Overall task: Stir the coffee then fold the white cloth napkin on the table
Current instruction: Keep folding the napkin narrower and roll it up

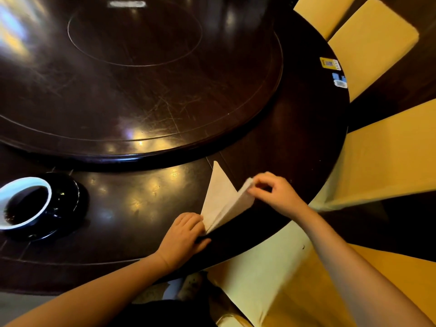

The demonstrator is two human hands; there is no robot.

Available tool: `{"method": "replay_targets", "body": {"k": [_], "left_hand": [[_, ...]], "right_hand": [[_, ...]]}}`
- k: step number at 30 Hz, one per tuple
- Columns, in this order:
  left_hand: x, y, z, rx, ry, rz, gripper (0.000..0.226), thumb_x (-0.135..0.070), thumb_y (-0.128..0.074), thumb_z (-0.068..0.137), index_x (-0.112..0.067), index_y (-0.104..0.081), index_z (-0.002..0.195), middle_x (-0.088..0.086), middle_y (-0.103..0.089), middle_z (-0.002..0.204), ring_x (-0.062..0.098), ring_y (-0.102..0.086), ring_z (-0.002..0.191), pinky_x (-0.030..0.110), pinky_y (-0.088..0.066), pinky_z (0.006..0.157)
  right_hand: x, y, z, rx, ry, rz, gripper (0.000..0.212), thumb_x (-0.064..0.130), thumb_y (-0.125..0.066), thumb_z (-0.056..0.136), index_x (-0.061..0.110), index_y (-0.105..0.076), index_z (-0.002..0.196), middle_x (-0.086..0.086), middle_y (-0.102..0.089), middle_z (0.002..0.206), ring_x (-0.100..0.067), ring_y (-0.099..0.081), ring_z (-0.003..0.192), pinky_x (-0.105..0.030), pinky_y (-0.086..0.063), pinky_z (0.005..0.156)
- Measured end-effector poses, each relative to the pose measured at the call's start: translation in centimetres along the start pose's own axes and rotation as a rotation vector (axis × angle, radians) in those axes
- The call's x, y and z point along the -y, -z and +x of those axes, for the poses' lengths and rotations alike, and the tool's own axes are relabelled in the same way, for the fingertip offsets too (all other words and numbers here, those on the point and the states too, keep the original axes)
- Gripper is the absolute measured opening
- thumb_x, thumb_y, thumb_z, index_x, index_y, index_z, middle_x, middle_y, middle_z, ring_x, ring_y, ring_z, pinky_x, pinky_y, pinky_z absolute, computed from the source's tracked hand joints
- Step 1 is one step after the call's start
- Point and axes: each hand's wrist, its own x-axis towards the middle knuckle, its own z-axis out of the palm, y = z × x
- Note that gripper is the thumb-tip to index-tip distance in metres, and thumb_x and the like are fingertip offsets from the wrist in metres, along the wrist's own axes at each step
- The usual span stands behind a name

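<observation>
The white cloth napkin point(220, 199) lies folded into a narrow pointed shape near the table's front right edge, its tip pointing away from me. My left hand point(184, 237) presses down on its near corner. My right hand point(274, 193) pinches the napkin's right corner between thumb and fingers and lifts that flap off the table. A dark cup with a white inside point(24, 204), holding dark coffee, stands on a black saucer point(68, 201) at the far left. No spoon is visible.
A dark round wooden table point(141, 208) carries a large raised turntable point(141, 79) behind the napkin. Two small cards point(335, 72) lie near the right rim. Yellow-covered chairs point(389, 156) ring the table's right side and front.
</observation>
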Motion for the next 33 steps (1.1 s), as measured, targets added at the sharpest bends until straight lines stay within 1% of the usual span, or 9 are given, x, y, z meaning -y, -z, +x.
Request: {"method": "replay_targets", "body": {"k": [5, 10, 14, 18, 22, 27, 29, 30, 33], "left_hand": [[-0.7, 0.0, -0.1, -0.049, 0.289, -0.148, 0.026, -0.042, -0.047, 0.086, -0.019, -0.052, 0.075, -0.001, -0.057, 0.083, 0.009, -0.045, 0.085, 0.019, -0.031, 0.08], [-1.2, 0.1, 0.0, -0.109, 0.421, -0.133, 0.028, -0.039, -0.044, 0.087, -0.018, -0.054, 0.072, -0.002, -0.054, 0.082, 0.007, -0.041, 0.085, 0.022, -0.029, 0.078], [-1.3, -0.2, 0.1, -0.092, 0.437, -0.057, 0.027, -0.036, -0.041, 0.088, -0.016, -0.054, 0.074, 0.0, -0.054, 0.084, 0.011, -0.039, 0.084, 0.025, -0.03, 0.079], [-1.4, -0.5, 0.4, -0.06, 0.466, 0.008, 0.028, -0.036, -0.038, 0.09, -0.017, -0.055, 0.078, 0.0, -0.053, 0.087, 0.013, -0.039, 0.086, 0.024, -0.027, 0.08], [-1.3, -0.6, 1.0, -0.009, 0.509, 0.095, 0.031, -0.038, -0.037, 0.089, -0.018, -0.057, 0.076, -0.002, -0.051, 0.087, 0.013, -0.037, 0.086, 0.025, -0.027, 0.079], [-1.3, -0.7, 1.2, 0.022, 0.522, 0.149, 0.032, -0.038, -0.038, 0.088, -0.019, -0.059, 0.074, -0.001, -0.052, 0.086, 0.015, -0.038, 0.086, 0.028, -0.026, 0.078], [-1.2, -0.7, 1.4, 0.014, 0.531, 0.158, 0.031, -0.038, -0.038, 0.087, -0.018, -0.059, 0.073, 0.0, -0.052, 0.086, 0.015, -0.038, 0.086, 0.028, -0.026, 0.078], [-1.3, -0.8, 1.4, 0.014, 0.533, 0.163, 0.031, -0.037, -0.039, 0.086, -0.018, -0.059, 0.073, 0.001, -0.053, 0.086, 0.016, -0.038, 0.086, 0.029, -0.026, 0.077], [-1.2, -1.0, 1.1, 0.012, 0.51, 0.188, 0.03, -0.036, -0.039, 0.085, -0.017, -0.061, 0.077, 0.003, -0.057, 0.088, 0.017, -0.04, 0.088, 0.031, -0.028, 0.078]], "right_hand": [[0.6, -3.3, 6.3, -0.094, -0.131, 0.047, 0.024, 0.032, -0.056, 0.089, 0.012, -0.065, 0.081, 0.001, -0.063, 0.074, -0.012, -0.057, 0.071, -0.031, -0.042, 0.067], [-0.7, -6.9, 9.4, -0.182, -0.207, -0.118, 0.031, 0.034, -0.048, 0.093, 0.007, -0.061, 0.084, -0.007, -0.061, 0.076, -0.025, -0.058, 0.077, -0.033, -0.038, 0.064], [-2.0, -9.2, 10.2, -0.263, -0.173, -0.368, 0.031, 0.033, -0.04, 0.097, 0.009, -0.059, 0.09, -0.007, -0.063, 0.092, -0.025, -0.055, 0.091, -0.038, -0.04, 0.077], [-3.4, -10.8, 10.6, -0.36, -0.133, -0.691, 0.029, 0.035, -0.038, 0.097, 0.013, -0.057, 0.093, -0.005, -0.062, 0.093, -0.024, -0.054, 0.089, -0.039, -0.039, 0.081], [-3.9, -11.1, 10.7, -0.471, -0.148, -0.798, 0.026, 0.03, -0.04, 0.096, 0.013, -0.057, 0.088, -0.005, -0.063, 0.085, -0.026, -0.056, 0.083, -0.04, -0.039, 0.079], [-2.7, -9.2, 10.7, -0.577, -0.245, -0.757, 0.025, 0.025, -0.04, 0.096, 0.01, -0.056, 0.108, -0.008, -0.064, 0.101, -0.026, -0.056, 0.097, -0.04, -0.04, 0.087], [-1.2, -9.4, 9.4, -0.495, -0.015, -0.673, 0.035, 0.025, -0.039, 0.093, 0.008, -0.054, 0.12, -0.011, -0.062, 0.114, -0.028, -0.055, 0.109, -0.04, -0.037, 0.096], [-0.7, -10.0, 8.2, -0.348, 0.107, -0.643, 0.045, 0.029, -0.037, 0.091, 0.007, -0.049, 0.128, -0.012, -0.057, 0.127, -0.029, -0.05, 0.121, -0.04, -0.03, 0.104], [-1.1, -12.4, 5.1, 0.124, 0.155, -0.685, 0.065, 0.045, -0.017, 0.09, 0.016, -0.008, 0.147, 0.0, -0.004, 0.156, -0.017, -0.001, 0.145, -0.036, 0.003, 0.117]]}}
